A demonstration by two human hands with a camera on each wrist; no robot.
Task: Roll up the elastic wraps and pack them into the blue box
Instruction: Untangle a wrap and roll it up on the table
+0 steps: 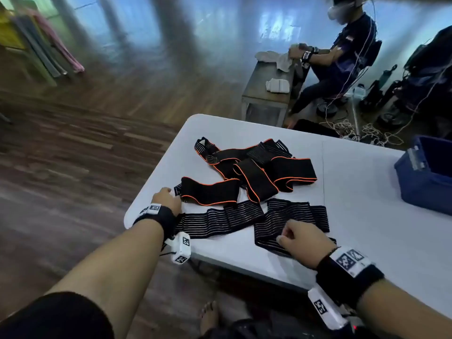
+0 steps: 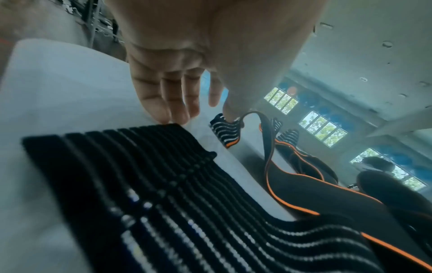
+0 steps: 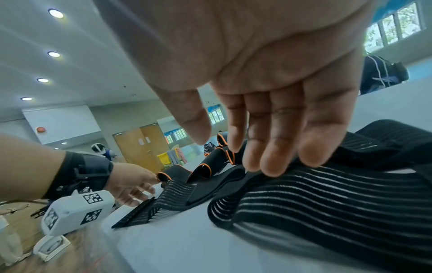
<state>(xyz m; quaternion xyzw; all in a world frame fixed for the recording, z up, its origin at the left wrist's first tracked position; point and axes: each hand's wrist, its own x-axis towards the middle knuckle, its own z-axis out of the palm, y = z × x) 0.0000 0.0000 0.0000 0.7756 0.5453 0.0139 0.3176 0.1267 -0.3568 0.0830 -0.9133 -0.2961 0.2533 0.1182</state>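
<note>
On the white table, a long black wrap with white stripes lies unrolled along the near edge, its right portion folded over itself; a heap of black wraps with orange edging sits just beyond it toward 12 o'clock, all loose and unrolled. The left hand is at the table's 9 o'clock edge, fingers extended and only slightly bent; in the left wrist view the thumb tip touches the striped end of an orange-edged wrap, while the other fingers hang just above the end of the striped wrap. No closed grasp is seen. The right hand rests on the folded right portion of the striped wrap; in the right wrist view its fingertips press down on the fabric, fingers mostly straight and thumb apart, nothing gripped. The blue box stands at 3 o'clock on the table, well apart from the wraps, its top open; its contents cannot be determined. A seated person is at a small table toward 1 o'clock.
</note>
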